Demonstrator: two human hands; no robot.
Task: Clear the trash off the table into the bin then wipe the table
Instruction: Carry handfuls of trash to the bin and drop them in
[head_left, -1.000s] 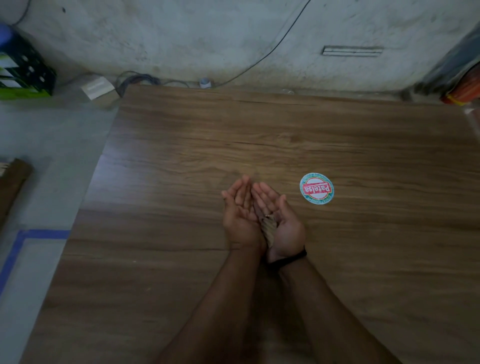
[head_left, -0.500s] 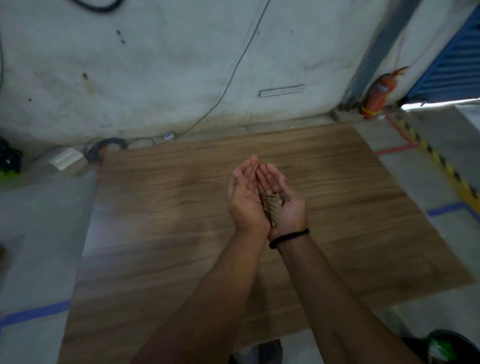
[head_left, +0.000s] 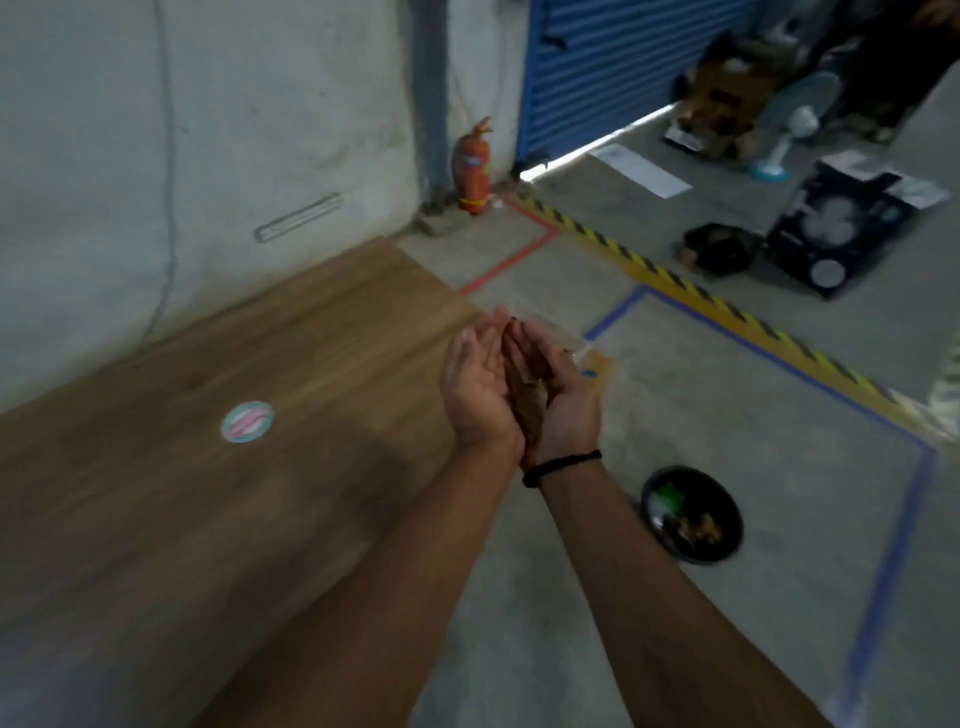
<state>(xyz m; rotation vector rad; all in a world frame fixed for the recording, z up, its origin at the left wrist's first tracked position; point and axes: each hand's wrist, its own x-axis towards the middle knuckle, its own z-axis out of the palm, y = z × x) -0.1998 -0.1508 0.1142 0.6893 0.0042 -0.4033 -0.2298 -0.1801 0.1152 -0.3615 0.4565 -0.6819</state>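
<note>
My left hand (head_left: 475, 387) and my right hand (head_left: 563, 395) are cupped together, palms up, just past the right edge of the wooden table (head_left: 182, 493). A dry brown leaf (head_left: 530, 410) lies in the hollow between them. A black round bin (head_left: 693, 514) stands on the floor below and to the right of my hands, with brown and green trash inside. A round sticker-like lid (head_left: 247, 421) with red lettering lies on the table to the left of my hands.
A red fire extinguisher (head_left: 471, 169) stands in the wall corner. Yellow-black hazard tape (head_left: 727, 306) and blue tape lines cross the concrete floor. A dark fan box (head_left: 836, 234), a standing fan (head_left: 789, 130) and clutter sit at the far right by a blue shutter (head_left: 613, 62).
My view has swung right and my cupped hands with the leaf have moved from over the table's middle to past its right edge. The bin has come into full view.
</note>
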